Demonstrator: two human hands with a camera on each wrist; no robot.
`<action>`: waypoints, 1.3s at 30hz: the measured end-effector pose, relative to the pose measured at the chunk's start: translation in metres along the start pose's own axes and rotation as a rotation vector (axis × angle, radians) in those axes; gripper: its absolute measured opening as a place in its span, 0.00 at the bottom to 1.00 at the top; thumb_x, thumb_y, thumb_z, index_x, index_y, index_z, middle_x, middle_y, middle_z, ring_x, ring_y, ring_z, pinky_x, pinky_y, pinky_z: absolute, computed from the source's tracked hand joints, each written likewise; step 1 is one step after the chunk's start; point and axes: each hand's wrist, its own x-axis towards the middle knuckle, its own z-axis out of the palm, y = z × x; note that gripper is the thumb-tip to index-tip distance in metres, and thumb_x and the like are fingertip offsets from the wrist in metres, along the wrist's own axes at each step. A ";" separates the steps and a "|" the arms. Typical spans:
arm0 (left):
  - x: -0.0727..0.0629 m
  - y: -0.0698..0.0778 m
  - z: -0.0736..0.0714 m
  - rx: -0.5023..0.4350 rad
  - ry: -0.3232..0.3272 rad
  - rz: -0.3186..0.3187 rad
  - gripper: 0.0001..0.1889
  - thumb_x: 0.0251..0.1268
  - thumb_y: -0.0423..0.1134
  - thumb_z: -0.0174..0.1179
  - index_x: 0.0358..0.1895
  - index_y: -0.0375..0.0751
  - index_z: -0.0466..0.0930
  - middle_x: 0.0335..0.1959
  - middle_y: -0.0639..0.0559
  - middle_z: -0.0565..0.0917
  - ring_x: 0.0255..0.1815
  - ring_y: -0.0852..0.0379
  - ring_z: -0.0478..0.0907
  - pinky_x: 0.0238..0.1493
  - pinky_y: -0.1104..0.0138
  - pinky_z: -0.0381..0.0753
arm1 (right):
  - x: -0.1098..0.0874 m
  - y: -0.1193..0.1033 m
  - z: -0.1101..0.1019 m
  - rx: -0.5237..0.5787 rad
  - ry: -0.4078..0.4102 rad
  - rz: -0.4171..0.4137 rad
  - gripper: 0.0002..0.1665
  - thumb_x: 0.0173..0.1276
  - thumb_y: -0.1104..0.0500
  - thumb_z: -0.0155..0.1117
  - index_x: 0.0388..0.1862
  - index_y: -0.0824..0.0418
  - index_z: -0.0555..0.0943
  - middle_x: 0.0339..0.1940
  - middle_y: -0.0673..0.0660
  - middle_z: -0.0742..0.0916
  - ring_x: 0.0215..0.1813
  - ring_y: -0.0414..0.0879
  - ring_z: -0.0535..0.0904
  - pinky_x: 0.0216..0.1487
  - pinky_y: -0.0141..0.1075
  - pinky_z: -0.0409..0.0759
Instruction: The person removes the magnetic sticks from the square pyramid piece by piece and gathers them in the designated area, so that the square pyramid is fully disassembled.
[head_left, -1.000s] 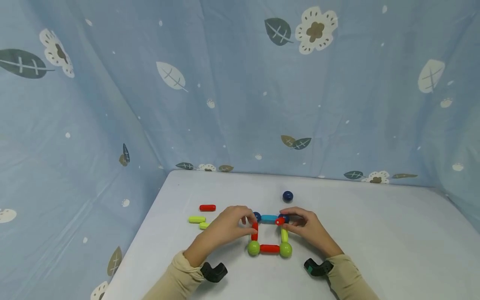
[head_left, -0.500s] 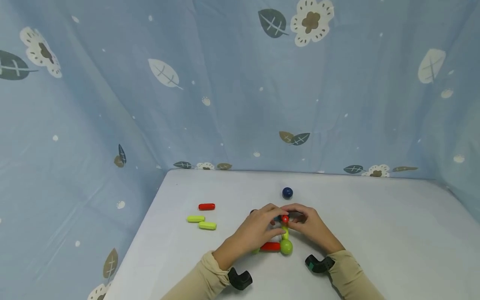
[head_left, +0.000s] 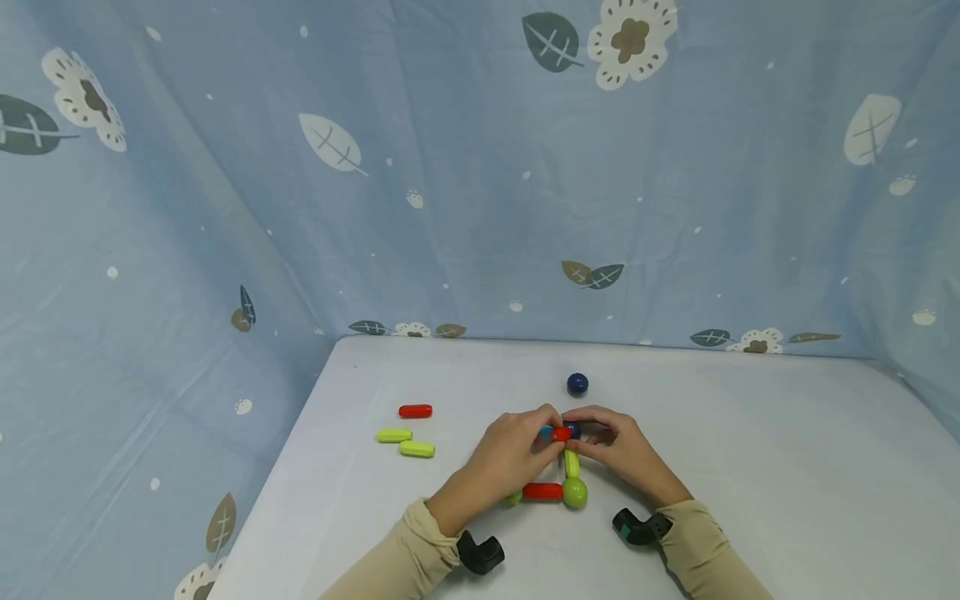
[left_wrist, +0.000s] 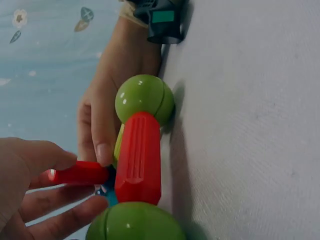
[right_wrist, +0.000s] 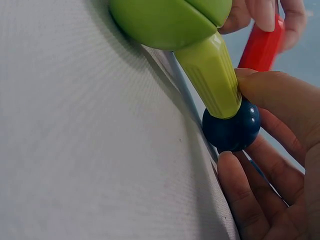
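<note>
My left hand (head_left: 510,450) pinches a red rod (left_wrist: 82,173) between thumb and fingers. That rod's far end meets a dark blue ball (right_wrist: 232,127), which my right hand (head_left: 618,450) holds between thumb and fingers. From the ball a yellow-green rod (right_wrist: 215,75) runs toward me to a green ball (head_left: 575,492). Another red rod (head_left: 542,492) joins this ball to a second green ball (left_wrist: 135,225) at the near left, mostly covered by my left hand in the head view. A light blue rod (head_left: 546,432) shows partly between the hands. The frame's left side is hidden.
On the white table (head_left: 750,467), a loose dark blue ball (head_left: 577,384) sits beyond the hands. At the left lie a red rod (head_left: 416,411) and two yellow-green rods (head_left: 394,435). A blue patterned cloth (head_left: 465,167) stands behind.
My left hand has moved right from the frame's left side to the red rod at the dark blue ball and pinches it. The rod now points more leftward. My right hand has stayed at the ball.
</note>
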 end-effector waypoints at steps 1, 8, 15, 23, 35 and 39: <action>0.000 0.000 0.000 0.012 0.004 0.001 0.12 0.72 0.44 0.66 0.54 0.49 0.81 0.31 0.60 0.86 0.24 0.70 0.72 0.32 0.75 0.72 | 0.000 -0.001 0.000 0.002 0.002 0.006 0.21 0.65 0.56 0.77 0.57 0.50 0.86 0.57 0.54 0.89 0.49 0.34 0.83 0.46 0.32 0.85; -0.001 -0.004 -0.001 0.078 0.018 -0.039 0.10 0.70 0.39 0.67 0.52 0.51 0.87 0.46 0.59 0.90 0.40 0.66 0.82 0.48 0.69 0.82 | -0.002 -0.003 0.000 0.024 -0.013 0.020 0.22 0.66 0.55 0.77 0.59 0.53 0.85 0.58 0.54 0.88 0.52 0.33 0.82 0.47 0.32 0.85; 0.000 -0.007 -0.007 0.076 0.006 -0.055 0.10 0.70 0.40 0.68 0.52 0.51 0.90 0.49 0.60 0.90 0.50 0.63 0.85 0.55 0.67 0.83 | -0.001 -0.003 0.001 0.020 -0.012 0.007 0.22 0.66 0.56 0.76 0.59 0.55 0.85 0.59 0.54 0.88 0.52 0.32 0.82 0.47 0.32 0.85; 0.001 -0.008 -0.012 0.050 -0.016 -0.084 0.11 0.69 0.40 0.69 0.51 0.50 0.90 0.49 0.58 0.90 0.37 0.66 0.79 0.41 0.74 0.77 | 0.003 0.002 0.004 0.002 0.008 -0.018 0.17 0.70 0.59 0.72 0.57 0.56 0.86 0.56 0.56 0.89 0.53 0.30 0.83 0.48 0.32 0.85; 0.001 -0.014 -0.037 -0.058 0.048 -0.144 0.07 0.67 0.36 0.69 0.46 0.47 0.89 0.40 0.56 0.89 0.35 0.63 0.81 0.37 0.74 0.78 | 0.003 -0.003 0.001 -0.030 0.008 0.049 0.16 0.72 0.55 0.70 0.57 0.55 0.85 0.57 0.55 0.89 0.56 0.35 0.83 0.53 0.29 0.84; 0.001 -0.016 -0.037 -0.096 0.010 -0.150 0.05 0.65 0.35 0.71 0.42 0.45 0.88 0.39 0.55 0.89 0.35 0.63 0.81 0.38 0.74 0.80 | 0.002 -0.003 0.001 -0.012 -0.001 0.056 0.17 0.73 0.55 0.69 0.58 0.57 0.85 0.57 0.56 0.89 0.57 0.35 0.83 0.53 0.29 0.83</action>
